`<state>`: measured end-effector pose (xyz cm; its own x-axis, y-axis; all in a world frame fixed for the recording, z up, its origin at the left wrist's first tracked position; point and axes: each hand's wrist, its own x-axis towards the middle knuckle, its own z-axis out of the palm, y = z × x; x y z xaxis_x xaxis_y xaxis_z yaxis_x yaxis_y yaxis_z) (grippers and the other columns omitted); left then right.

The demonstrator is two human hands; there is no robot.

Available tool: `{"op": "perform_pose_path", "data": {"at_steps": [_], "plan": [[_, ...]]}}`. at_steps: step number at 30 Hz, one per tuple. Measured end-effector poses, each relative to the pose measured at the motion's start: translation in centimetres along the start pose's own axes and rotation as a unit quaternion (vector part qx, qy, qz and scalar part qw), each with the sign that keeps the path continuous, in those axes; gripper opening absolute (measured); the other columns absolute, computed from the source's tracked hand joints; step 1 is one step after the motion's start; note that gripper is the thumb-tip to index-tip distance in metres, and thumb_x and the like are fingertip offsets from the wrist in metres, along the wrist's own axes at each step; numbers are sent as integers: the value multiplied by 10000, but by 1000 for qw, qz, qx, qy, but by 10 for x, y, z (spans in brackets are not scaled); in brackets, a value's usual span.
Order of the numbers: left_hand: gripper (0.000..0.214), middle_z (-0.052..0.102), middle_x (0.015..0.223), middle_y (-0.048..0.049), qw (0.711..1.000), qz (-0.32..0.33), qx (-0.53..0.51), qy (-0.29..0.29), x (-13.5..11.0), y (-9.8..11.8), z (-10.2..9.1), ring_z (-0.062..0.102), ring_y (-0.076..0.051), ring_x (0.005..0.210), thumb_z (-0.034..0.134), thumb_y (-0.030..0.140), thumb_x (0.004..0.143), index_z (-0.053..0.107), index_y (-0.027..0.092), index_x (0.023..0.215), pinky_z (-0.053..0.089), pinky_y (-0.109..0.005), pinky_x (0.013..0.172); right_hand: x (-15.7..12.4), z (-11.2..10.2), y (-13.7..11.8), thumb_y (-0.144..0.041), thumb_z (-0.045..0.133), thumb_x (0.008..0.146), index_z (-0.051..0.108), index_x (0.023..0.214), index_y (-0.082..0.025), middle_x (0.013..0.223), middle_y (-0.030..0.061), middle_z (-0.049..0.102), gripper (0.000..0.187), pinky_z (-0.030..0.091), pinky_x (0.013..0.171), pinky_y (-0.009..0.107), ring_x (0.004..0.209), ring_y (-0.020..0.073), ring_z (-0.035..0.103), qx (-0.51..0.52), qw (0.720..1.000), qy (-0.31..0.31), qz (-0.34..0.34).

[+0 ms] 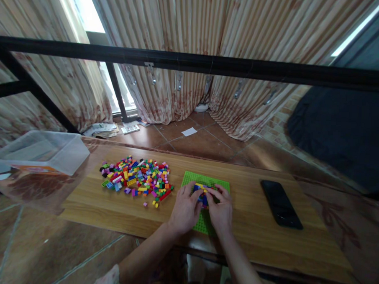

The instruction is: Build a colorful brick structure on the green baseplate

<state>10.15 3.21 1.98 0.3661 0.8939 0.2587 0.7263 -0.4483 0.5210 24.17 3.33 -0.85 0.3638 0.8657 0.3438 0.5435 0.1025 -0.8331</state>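
Green baseplate (201, 224) lying beneath fingers of left hand (185, 209) and right hand (221, 211), both pinching multicoloured brick cluster (201, 186) between them; seemingly assembling it, next move probably calling for steady pressing.

Your left hand (185, 211) and right hand (221, 212) meet at a small cluster of blue, yellow and red plastic bricks (203, 188) over the square, bright green studded baseplate (190, 176); your fingers partly hide it. On the light brown wood-grain table (251, 243), a loose pile of small multicoloured plastic bricks (140, 177) lies to your left, a black rectangular phone (281, 203) to your right. A translucent plastic bin (70, 157) stands beyond the pile, at far left.
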Motion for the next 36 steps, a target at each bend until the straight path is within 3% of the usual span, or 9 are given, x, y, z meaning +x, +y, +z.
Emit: {"op": "perform_pose_path", "data": {"at_steps": [10,16,22,32,36], "plan": [[380,388,1410,-131,1000,-4,3,-2,1,1,5,404,-304,1274,541,200,832,539,227,1211,389,-516,1024,6,-2,3,-393,579,783,733,914,-208,1113,103,630,274,432,926,414,1058,241,568,39,997,1,66],[374,395,1408,-141,1000,-11,2,-2,1,3,4,409,-309,1265,529,184,832,547,212,1205,387,-523,1018,12,0,1,-387,600,759,722,921,-177,1046,113,649,292,425,942,411,1015,239,578,15,997,-1,73],[375,380,1420,-144,1000,-10,-2,-4,1,4,5,406,-309,1262,527,186,830,554,198,1204,371,-517,1032,16,5,-1,-374,610,732,721,923,-176,949,98,680,297,462,852,409,881,235,605,4,995,3,97],[374,399,1406,-147,1000,-12,15,-7,3,6,4,433,-314,1243,527,175,823,553,201,1195,387,-539,1009,20,15,12,-337,640,679,741,862,-203,898,74,724,248,481,825,412,845,239,635,59,990,1,130],[391,420,1389,-152,1000,-3,1,22,-4,6,0,429,-305,1258,529,176,829,537,193,1219,394,-536,1017,22,14,14,-342,651,661,739,866,-202,844,60,734,263,517,739,384,765,222,654,88,988,0,128]]}}
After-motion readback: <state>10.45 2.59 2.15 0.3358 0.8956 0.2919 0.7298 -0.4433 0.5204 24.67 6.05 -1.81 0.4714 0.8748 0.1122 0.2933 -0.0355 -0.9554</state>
